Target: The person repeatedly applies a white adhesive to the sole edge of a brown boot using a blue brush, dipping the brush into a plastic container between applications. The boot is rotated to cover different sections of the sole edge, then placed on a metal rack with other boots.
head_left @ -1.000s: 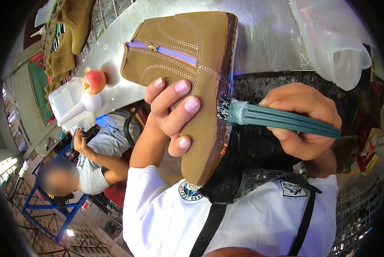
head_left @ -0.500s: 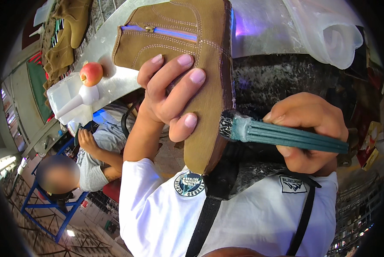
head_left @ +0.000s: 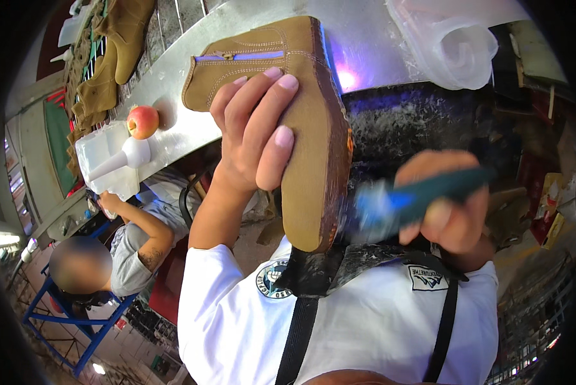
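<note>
A brown boot (head_left: 310, 179) with a side zipper lies on its side, its toe toward me and its shaft over the metal table. My left hand (head_left: 252, 138) is closed around it, with fingers spread across the upper. The boot's sole edge, on the right, looks dark and rough. My right hand (head_left: 451, 215) is closed on a teal-handled brush (head_left: 422, 199). Motion smears the brush, and its bristle end is just right of the boot's toe; whether they touch, I cannot tell. In front of me hangs a black apron (head_left: 313, 273).
On the metal table (head_left: 371, 58) are an apple (head_left: 143, 122), a translucent tray (head_left: 98, 144) with a white nozzle bottle (head_left: 134, 153), and a translucent plastic container (head_left: 451, 48). Several brown boots (head_left: 114, 54) stand on a rack at far left. Another person (head_left: 130, 256) sits at the left.
The boot and my left hand have shifted toward me. The brush, earlier against the sole edge near the toe, has swung slightly off to the right and is blurred.
</note>
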{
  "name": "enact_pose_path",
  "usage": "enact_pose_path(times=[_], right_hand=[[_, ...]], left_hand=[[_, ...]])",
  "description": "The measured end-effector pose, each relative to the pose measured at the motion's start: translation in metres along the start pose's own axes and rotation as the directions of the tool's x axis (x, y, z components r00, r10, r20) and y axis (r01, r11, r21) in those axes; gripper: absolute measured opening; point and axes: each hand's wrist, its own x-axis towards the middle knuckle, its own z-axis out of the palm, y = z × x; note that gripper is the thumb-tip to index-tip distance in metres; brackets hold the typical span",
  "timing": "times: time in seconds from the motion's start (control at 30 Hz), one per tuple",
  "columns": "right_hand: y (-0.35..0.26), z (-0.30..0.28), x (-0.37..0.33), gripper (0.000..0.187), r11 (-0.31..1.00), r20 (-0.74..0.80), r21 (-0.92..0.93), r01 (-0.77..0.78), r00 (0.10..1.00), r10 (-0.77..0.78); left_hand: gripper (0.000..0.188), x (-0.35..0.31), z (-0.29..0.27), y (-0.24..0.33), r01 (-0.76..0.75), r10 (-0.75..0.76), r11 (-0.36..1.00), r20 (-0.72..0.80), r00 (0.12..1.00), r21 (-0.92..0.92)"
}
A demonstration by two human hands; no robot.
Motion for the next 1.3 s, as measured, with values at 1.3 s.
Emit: enact_pose_path(times=[1.3], right_hand=[[-0.067, -0.03, 0.035, 0.025, 0.722, 0.439, -0.547, 0.425, 0.879, -0.186]], left_hand=[[0.037, 0.04, 0.0, -0.001, -0.077, 0.079, 0.997, 0.048, 0.996, -0.029]])
